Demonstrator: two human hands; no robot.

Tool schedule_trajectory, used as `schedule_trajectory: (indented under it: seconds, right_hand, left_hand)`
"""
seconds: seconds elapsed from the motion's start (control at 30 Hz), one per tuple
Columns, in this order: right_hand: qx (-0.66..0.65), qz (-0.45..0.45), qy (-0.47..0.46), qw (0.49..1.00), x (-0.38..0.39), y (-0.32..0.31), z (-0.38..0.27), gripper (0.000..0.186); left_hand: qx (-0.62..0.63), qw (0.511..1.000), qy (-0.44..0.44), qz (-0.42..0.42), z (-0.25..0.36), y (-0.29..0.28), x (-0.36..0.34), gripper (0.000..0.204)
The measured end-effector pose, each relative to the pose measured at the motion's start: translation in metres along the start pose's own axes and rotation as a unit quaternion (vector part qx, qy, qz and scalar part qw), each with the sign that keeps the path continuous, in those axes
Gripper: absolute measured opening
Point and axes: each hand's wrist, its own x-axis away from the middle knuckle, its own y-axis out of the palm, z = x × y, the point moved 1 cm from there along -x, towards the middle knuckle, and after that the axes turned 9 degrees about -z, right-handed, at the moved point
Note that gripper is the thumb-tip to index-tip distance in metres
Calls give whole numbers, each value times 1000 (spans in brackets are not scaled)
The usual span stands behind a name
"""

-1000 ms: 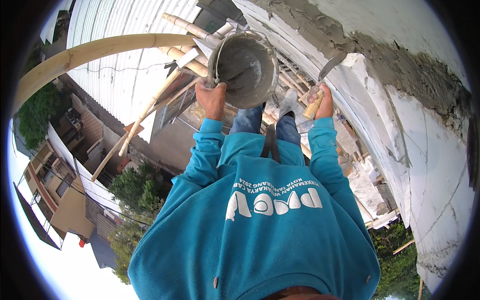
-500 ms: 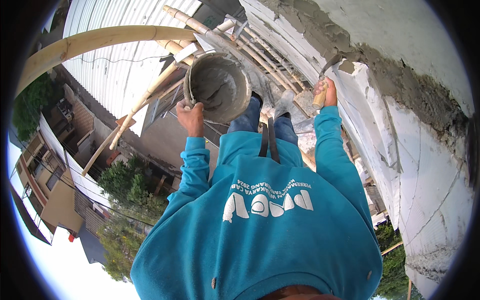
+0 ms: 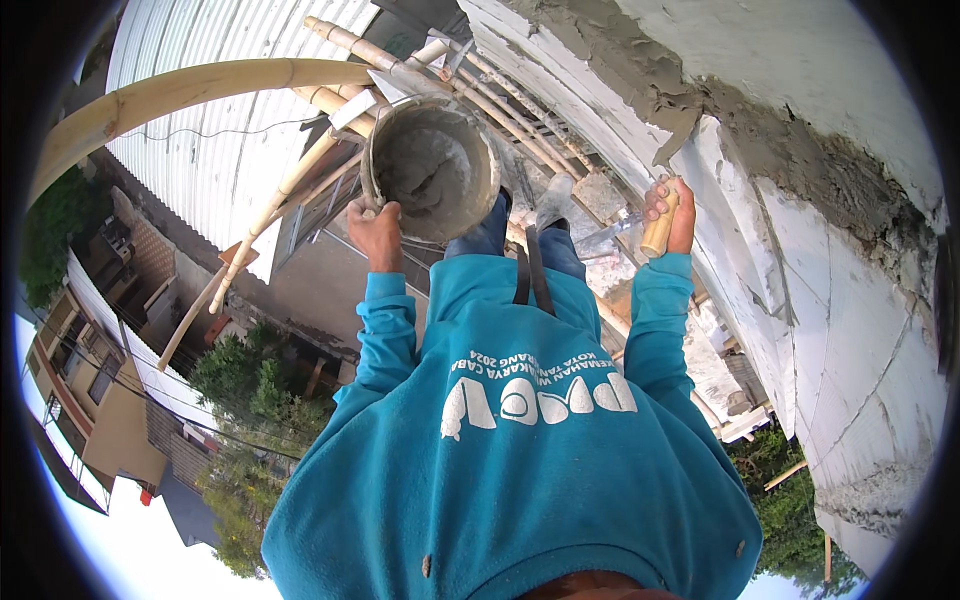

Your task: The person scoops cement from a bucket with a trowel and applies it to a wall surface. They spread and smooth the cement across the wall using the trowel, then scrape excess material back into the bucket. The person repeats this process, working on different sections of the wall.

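A bucket (image 3: pixel 432 165) held at its near rim by the left hand (image 3: pixel 378 228), left of the wall (image 3: pixel 850 330). The right hand (image 3: pixel 668 215) grips a trowel (image 3: pixel 672 170) whose blade touches the mortar band (image 3: pixel 640 75) on the wall. Bamboo scaffold poles (image 3: pixel 230 85) run behind and left of the bucket. A corrugated roof (image 3: pixel 200 150) and houses (image 3: pixel 90 380) lie far below, left.

No packages, signs or screens in view, only white printed lettering (image 3: pixel 540 395) across the chest of the teal sweatshirt (image 3: pixel 520 480), large rounded letters under smaller lines
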Motion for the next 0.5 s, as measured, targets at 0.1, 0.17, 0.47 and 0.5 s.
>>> schedule_trajectory:
  seconds: [0.1, 0.17, 0.47, 0.5]
  right_hand:
    - [-11, 3, 8, 1000, 38, 25, -16, 26]
    - [-16, -11, 19, 1000, 61, 35, -13, 27]
    - [57, 22, 59, 996, -41, 9, 53, 28]
    - [64, 43, 33, 996, -75, -16, 65, 29]
  left_hand:
    - [-7, 1000, -2, -3, 11, 4, 1, 32]
    - [-9, 1000, 0, 1, 8, 4, 0, 31]
    - [22, 999, 26, -12, 7, 3, -8, 29]
    - [9, 1000, 18, -16, 11, 3, -7, 29]
